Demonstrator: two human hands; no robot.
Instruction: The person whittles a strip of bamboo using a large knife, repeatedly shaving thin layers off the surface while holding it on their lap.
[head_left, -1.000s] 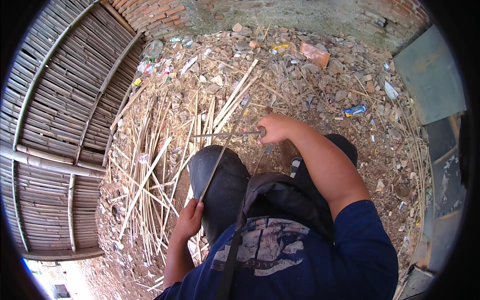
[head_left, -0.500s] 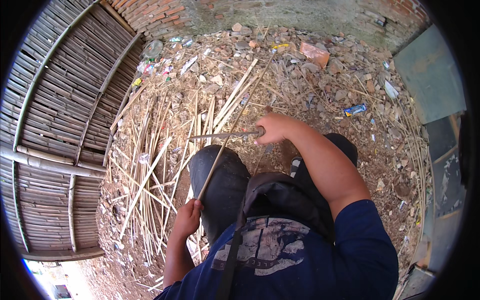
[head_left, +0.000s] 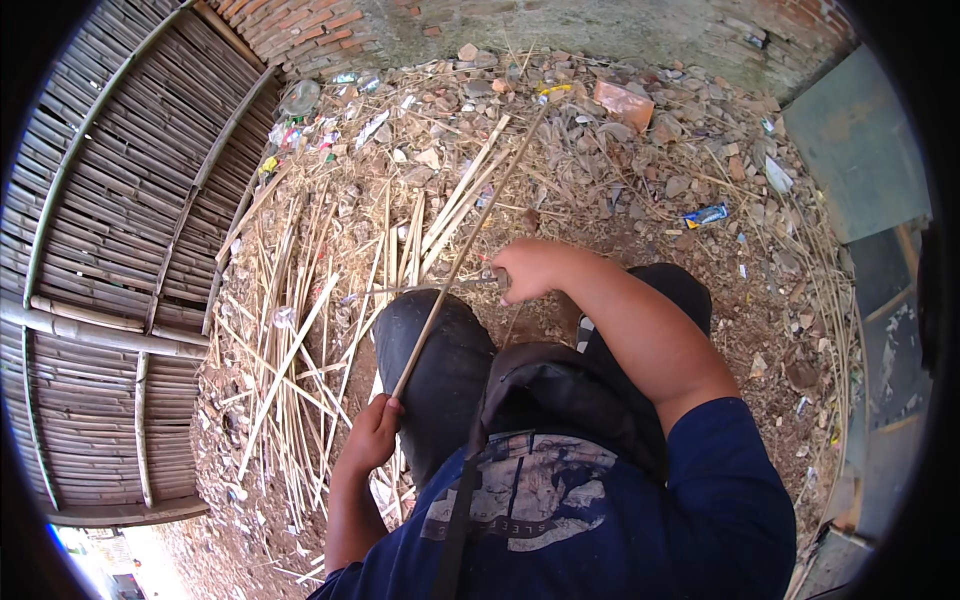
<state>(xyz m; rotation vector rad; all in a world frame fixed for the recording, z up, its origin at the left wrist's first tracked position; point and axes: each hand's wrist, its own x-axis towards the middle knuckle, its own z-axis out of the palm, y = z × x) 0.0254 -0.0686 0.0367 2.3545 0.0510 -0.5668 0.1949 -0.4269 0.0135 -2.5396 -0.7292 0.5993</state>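
Brick wall (head_left: 305, 35) bounds ground (head_left: 760, 310) (left hand (head_left: 373, 434) holds strip (head_left: 461, 247)).

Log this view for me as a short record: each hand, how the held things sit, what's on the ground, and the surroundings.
Left hand: grips the lower end of a long strip
Right hand: holds a long-bladed tool by its handle, blade pointing left
Arrangement: strip slants up and right, crossing the blade; contact between them unclear
Ground: loose pale strips at left; blue wrapper at right
Surroundings: slatted wall at left, brick wall ahead
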